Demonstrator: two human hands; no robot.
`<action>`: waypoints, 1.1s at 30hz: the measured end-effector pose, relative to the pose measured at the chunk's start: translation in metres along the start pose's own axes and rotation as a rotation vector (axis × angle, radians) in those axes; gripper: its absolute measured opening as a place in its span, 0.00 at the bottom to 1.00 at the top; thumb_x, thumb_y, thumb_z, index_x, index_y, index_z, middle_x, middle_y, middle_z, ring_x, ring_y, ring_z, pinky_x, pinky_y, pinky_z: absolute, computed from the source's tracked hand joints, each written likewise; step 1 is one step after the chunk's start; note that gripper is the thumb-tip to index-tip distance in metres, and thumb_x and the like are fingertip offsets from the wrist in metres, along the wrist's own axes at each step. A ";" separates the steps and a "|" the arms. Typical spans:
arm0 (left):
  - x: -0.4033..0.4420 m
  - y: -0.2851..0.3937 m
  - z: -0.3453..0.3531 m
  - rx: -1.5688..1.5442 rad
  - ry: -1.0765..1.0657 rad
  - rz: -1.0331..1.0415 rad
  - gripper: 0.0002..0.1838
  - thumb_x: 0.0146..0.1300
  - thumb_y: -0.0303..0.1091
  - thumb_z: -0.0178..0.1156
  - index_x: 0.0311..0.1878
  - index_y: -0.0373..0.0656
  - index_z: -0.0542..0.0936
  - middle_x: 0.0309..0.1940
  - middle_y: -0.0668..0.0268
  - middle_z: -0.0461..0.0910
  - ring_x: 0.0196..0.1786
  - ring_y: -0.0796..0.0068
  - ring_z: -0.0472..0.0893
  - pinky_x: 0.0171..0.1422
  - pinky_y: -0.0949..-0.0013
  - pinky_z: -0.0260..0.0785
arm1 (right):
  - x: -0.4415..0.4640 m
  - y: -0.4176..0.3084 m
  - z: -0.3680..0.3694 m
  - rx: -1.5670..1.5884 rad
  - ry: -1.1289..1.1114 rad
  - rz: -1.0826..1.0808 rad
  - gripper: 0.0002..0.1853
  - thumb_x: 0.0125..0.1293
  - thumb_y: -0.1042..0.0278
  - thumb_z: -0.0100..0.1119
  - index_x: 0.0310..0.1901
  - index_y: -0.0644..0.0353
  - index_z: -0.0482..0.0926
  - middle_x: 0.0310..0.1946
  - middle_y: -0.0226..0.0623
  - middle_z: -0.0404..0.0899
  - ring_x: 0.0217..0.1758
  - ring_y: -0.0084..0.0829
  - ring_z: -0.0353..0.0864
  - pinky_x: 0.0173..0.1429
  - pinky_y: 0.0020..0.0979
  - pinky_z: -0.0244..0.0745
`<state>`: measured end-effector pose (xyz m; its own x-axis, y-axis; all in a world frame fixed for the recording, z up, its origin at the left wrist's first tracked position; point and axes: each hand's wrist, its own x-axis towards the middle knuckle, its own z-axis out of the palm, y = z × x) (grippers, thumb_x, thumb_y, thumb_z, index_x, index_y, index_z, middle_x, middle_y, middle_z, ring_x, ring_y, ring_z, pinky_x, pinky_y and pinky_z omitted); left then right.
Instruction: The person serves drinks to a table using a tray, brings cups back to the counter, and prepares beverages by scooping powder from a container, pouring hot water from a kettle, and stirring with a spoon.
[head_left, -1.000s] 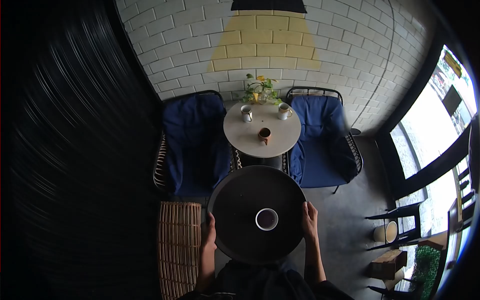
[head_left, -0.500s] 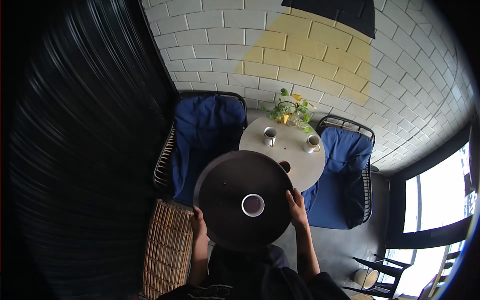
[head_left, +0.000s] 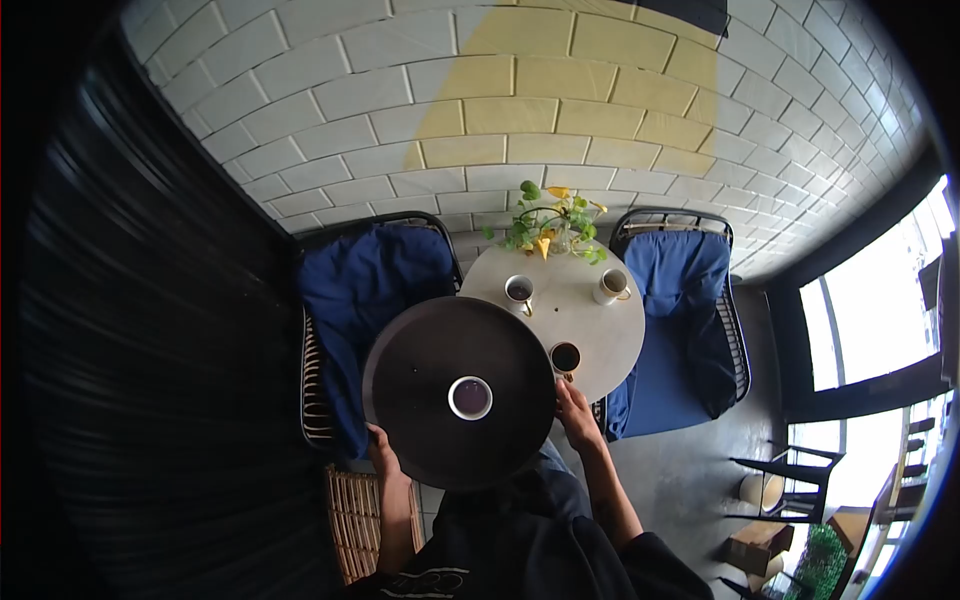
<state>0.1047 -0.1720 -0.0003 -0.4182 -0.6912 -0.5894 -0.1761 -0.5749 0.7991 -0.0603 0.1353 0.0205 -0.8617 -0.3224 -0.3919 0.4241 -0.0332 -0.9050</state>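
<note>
Both my hands carry a round dark tray by its rim, with my left hand at the lower left edge and my right hand at the right edge. The fingers beneath the tray are hidden. A small white cup with dark liquid stands on the tray, right of its middle. Just past the tray's right edge, a dark mug sits on the round pale table. Farther back on the table are a white mug and another pale mug.
A vase with a leafy plant stands at the table's back, by the white brick wall. Chairs with blue cushions flank the table: a left chair and a right chair. A wicker seat is near my left arm. A black chair stands right.
The view has shifted nearer to the table. The tray sits slightly farther left in view, and the dark mug, formerly partly covered by it, now shows fully. Both hands keep their hold.
</note>
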 end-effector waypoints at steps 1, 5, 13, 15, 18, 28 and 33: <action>0.003 0.006 0.004 -0.048 0.013 0.048 0.47 0.67 0.70 0.55 0.71 0.34 0.60 0.65 0.51 0.71 0.63 0.56 0.78 0.63 0.56 0.77 | 0.005 -0.008 0.003 0.155 -0.068 0.057 0.24 0.81 0.51 0.46 0.65 0.63 0.72 0.45 0.28 0.80 0.46 0.19 0.79 0.53 0.26 0.73; 0.005 0.022 0.024 -0.014 0.149 0.008 0.47 0.67 0.68 0.56 0.71 0.35 0.59 0.66 0.51 0.70 0.62 0.56 0.78 0.63 0.55 0.77 | 0.069 -0.004 -0.012 -0.033 -0.024 -0.007 0.22 0.81 0.54 0.46 0.62 0.63 0.74 0.40 0.31 0.81 0.37 0.19 0.80 0.42 0.24 0.76; -0.006 -0.020 0.019 -0.339 0.028 0.093 0.49 0.68 0.68 0.54 0.74 0.34 0.56 0.69 0.51 0.68 0.68 0.52 0.74 0.69 0.51 0.72 | 0.239 0.030 -0.011 -0.926 0.218 -0.339 0.55 0.49 0.50 0.79 0.73 0.60 0.56 0.60 0.57 0.68 0.64 0.56 0.70 0.64 0.49 0.71; -0.015 -0.029 0.015 -0.364 0.024 0.128 0.50 0.67 0.68 0.54 0.75 0.32 0.56 0.71 0.49 0.66 0.70 0.52 0.72 0.71 0.51 0.70 | 0.268 0.031 -0.004 -1.053 0.197 -0.411 0.58 0.47 0.51 0.81 0.75 0.57 0.54 0.62 0.57 0.66 0.63 0.57 0.70 0.63 0.49 0.72; -0.027 -0.030 0.027 -0.336 0.193 0.097 0.48 0.69 0.66 0.53 0.74 0.31 0.57 0.71 0.47 0.66 0.70 0.51 0.71 0.71 0.51 0.70 | 0.289 0.024 0.013 -1.111 0.101 -0.237 0.63 0.44 0.51 0.82 0.77 0.50 0.49 0.65 0.54 0.63 0.67 0.58 0.67 0.63 0.51 0.73; -0.036 -0.047 0.054 -0.379 0.331 0.064 0.45 0.72 0.63 0.52 0.73 0.30 0.58 0.69 0.45 0.67 0.69 0.49 0.72 0.70 0.50 0.72 | 0.306 0.025 -0.015 -1.259 0.077 -0.289 0.43 0.45 0.53 0.78 0.60 0.54 0.62 0.45 0.54 0.79 0.45 0.58 0.83 0.46 0.53 0.80; -0.021 -0.049 0.069 -0.384 0.316 0.064 0.46 0.71 0.64 0.52 0.73 0.30 0.57 0.69 0.46 0.67 0.68 0.49 0.73 0.70 0.50 0.72 | 0.285 0.019 -0.058 -1.325 0.109 -0.272 0.46 0.43 0.55 0.79 0.64 0.54 0.63 0.46 0.55 0.78 0.45 0.58 0.83 0.48 0.53 0.80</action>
<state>0.0607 -0.0993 -0.0194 -0.1164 -0.7948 -0.5956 0.2070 -0.6059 0.7681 -0.3136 0.0975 -0.1176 -0.9182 -0.3734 -0.1322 -0.2927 0.8644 -0.4087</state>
